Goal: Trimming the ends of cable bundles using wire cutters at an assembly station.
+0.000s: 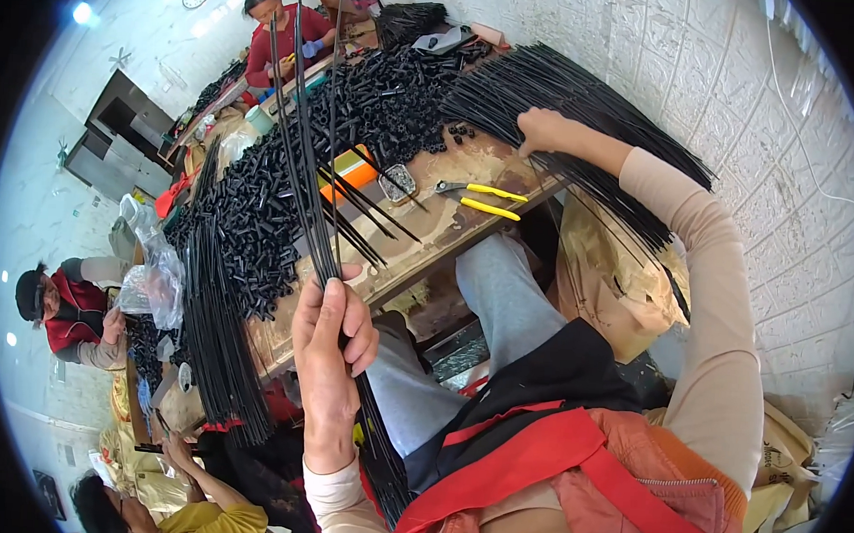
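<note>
My left hand point(334, 324) is closed around a bundle of long thin black rods point(307, 180), held upright in front of the table. Their upper ends fan apart, and the lower ends run down past my wrist toward my lap. My right hand point(547, 134) reaches over a big pile of similar black rods point(587, 92) at the table's right end. Its fingers are curled together at the pile's near edge, closed on rods there; how many is hidden. Yellow-handled pliers point(482, 200) lie between my hands, near the table's front edge.
A heap of short black tubular pieces point(377, 98) covers much of the table point(470, 164). An orange box point(350, 175) and a small clear container point(396, 182) stand before it. More rods point(217, 324) hang off the left side. Other people work farther along; a textured wall bounds the right.
</note>
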The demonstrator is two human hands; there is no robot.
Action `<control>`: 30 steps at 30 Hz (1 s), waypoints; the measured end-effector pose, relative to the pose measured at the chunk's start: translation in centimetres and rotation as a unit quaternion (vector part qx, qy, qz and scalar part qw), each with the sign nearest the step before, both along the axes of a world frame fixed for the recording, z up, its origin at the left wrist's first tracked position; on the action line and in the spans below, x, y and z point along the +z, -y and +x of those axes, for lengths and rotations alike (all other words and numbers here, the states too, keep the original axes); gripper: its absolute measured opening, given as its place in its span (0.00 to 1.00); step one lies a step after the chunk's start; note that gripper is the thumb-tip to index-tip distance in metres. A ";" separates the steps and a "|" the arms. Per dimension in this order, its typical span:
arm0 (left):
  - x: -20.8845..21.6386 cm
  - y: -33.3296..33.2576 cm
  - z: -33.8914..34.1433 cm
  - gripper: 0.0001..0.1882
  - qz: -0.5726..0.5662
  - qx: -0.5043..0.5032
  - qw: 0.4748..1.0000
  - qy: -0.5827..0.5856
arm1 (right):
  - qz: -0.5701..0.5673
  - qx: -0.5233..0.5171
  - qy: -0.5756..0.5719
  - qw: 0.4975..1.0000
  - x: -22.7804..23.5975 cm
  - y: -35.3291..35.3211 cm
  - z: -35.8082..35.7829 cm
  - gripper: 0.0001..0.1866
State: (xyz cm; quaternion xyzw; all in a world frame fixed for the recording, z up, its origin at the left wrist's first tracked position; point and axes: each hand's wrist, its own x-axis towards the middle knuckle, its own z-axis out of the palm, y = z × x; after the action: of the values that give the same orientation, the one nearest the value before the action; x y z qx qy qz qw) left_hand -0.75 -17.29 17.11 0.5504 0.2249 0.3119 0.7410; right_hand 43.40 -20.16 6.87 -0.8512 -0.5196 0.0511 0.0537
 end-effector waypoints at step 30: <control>-2.9 -6.8 -0.2 0.12 0.001 -0.022 0.996 0.092 | 0.316 0.314 -0.149 0.883 14.0 -9.8 -22.5 0.22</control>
State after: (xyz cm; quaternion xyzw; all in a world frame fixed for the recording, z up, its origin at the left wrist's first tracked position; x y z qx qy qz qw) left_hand -0.97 -10.49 14.17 0.5247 0.1432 0.3448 0.7650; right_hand 20.87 -10.35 20.86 -0.5634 -0.7345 0.0247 0.3775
